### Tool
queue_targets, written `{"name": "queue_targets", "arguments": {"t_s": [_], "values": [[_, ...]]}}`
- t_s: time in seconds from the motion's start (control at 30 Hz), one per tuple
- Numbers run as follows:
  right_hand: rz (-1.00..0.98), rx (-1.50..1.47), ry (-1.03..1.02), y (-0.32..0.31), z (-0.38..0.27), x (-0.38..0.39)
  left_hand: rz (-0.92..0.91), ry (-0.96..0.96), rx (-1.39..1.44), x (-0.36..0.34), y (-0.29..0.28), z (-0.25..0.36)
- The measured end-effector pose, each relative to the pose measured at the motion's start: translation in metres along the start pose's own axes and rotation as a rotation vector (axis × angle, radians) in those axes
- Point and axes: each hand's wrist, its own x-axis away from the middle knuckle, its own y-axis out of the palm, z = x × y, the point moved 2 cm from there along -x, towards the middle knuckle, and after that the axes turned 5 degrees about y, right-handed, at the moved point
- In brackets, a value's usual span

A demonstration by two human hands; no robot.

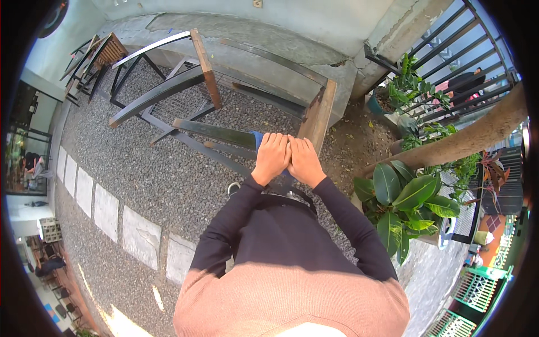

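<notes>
My left hand [272, 158] and my right hand [305, 160] are side by side in front of me, thumbs together and fingers curled closed. Bits of a blue cloth [259, 139] show at the left hand's edge and below the hands; the rest is covered. The cloth lies against the near end of a dark bar [216, 132] of an overturned furniture frame, next to its upright wooden board [318, 115]. What the fingertips press on is hidden.
A second overturned frame [163, 98] lies ahead on grey gravel [135, 163], with more wooden furniture [106, 53] at the far left. Square pavers [140, 236] run along the left. A broad-leaved plant [412, 196] and a slanting trunk [455, 135] stand close on the right.
</notes>
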Motion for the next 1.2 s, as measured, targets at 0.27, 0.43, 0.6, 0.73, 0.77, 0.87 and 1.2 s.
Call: {"name": "queue_targets", "arguments": {"t_s": [0.27,0.43,0.6,0.73,0.77,0.87,1.2], "values": [[-0.088,0.076,0.051,0.021,-0.027,-0.025,-0.037,0.015,0.027,0.009,-0.022,-0.037],[-0.029,0.09,-0.005,0.037,-0.055,-0.052,-0.041,-0.008,0.02,0.016,-0.044,-0.069],[-0.029,0.05,-0.007,0.059,-0.082,-0.078,-0.014,0.019,0.003,0.022,-0.067,-0.105],[-0.013,0.029,0.024,0.067,-0.107,-0.096,-0.011,0.027,0.0,0.03,-0.08,-0.133],[-0.012,0.028,0.025,0.071,-0.112,-0.1,-0.035,0.018,0.009,0.032,-0.083,-0.14],[0.017,0.042,0.025,0.081,-0.126,-0.112,0.021,0.048,-0.005,0.034,-0.091,-0.157],[0.038,0.083,0.038,0.11,-0.169,-0.149,0.025,0.073,0.004,0.048,-0.12,-0.214]]}}
